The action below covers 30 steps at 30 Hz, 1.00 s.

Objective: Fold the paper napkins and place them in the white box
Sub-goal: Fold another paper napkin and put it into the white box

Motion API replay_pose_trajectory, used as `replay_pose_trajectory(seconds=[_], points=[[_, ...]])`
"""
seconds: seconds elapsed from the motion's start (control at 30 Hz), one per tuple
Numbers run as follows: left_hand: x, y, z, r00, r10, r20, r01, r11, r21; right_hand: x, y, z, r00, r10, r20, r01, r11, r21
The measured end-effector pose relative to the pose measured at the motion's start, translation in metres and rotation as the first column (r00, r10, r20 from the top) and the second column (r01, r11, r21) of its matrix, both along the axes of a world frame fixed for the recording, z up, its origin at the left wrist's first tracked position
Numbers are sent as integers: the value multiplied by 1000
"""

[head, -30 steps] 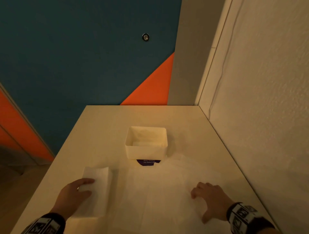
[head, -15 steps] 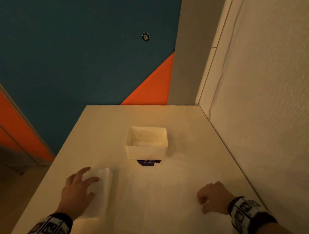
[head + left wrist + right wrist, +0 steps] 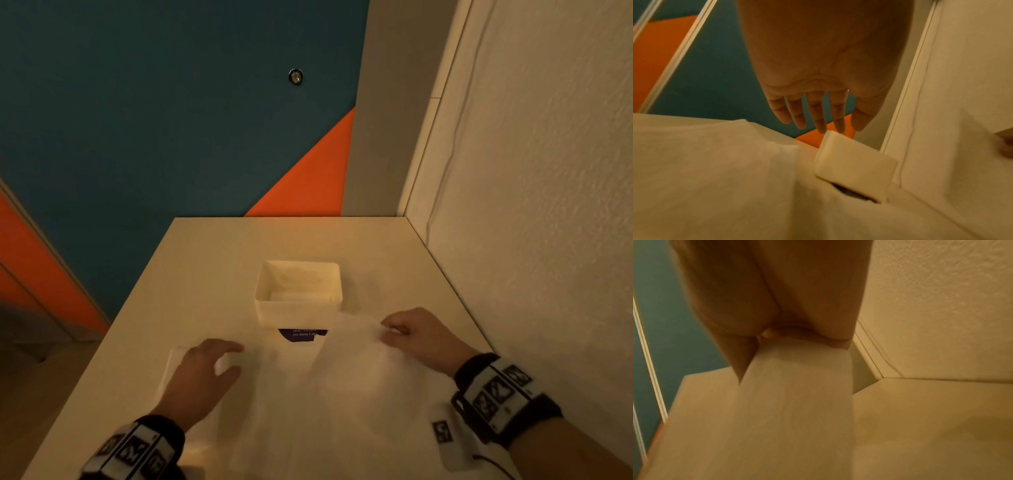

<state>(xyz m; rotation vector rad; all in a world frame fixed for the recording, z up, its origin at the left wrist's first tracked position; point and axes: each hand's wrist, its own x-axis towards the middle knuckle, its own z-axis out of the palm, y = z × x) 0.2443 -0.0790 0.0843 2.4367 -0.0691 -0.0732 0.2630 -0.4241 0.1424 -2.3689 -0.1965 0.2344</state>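
Note:
A white box (image 3: 297, 310) stands mid-table with a folded napkin lying inside it; the left wrist view shows the same white box (image 3: 854, 167) from the side. A large unfolded paper napkin (image 3: 359, 387) is spread in front of it. My right hand (image 3: 394, 330) pinches that napkin's far right part and holds it lifted off the table, and the right wrist view shows the paper napkin (image 3: 797, 402) hanging from the right hand (image 3: 764, 335). My left hand (image 3: 219, 363) hovers with straight fingers (image 3: 818, 116) over a folded napkin (image 3: 174, 370) at the left, holding nothing.
A purple label (image 3: 301, 335) peeks out from under the box's near side. The table (image 3: 212, 267) is cream-coloured and meets a textured white wall (image 3: 531, 240) on the right. Its left edge (image 3: 96, 370) drops to the floor, and a teal and orange wall stands behind.
My right hand has moved forward and left, lifting the napkin's edge off the table. My left hand has shifted right and forward over the folded napkin, its fingers staying straight.

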Motion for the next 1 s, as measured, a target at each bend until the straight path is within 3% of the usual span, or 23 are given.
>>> replay_pose_trajectory(seconds=[0.1, 0.23, 0.33, 0.43, 0.47, 0.57, 0.73, 1.0], points=[[4, -28, 17, 990, -31, -138, -8, 963, -271, 0, 17, 19, 993, -117, -16, 117, 958, 262], [5, -60, 44, 931, -168, -325, -43, 832, -552, -2, 38, 39, 965, -256, -63, 246, 787, 566], [8, -75, 56, 900, -255, -352, -87, 689, -720, -5, 47, 49, 951, -284, -120, 282, 643, 712], [12, -83, 72, 913, -249, -322, -171, 485, -858, -9, 50, 55, 953, -242, -181, 286, 530, 798], [13, -85, 78, 922, -245, -299, -166, 448, -879, -11, 51, 56, 956, -221, -194, 283, 507, 815], [14, -88, 91, 954, -203, -220, -114, 434, -893, -14, 52, 52, 958, -198, -208, 279, 474, 836], [14, -92, 103, 983, -117, -138, -68, 472, -879, -18, 49, 48, 967, -158, -197, 251, 501, 828], [15, -88, 108, 987, -153, -45, 24, 422, -906, -21, 44, 52, 980, -141, -142, 195, 505, 840]])
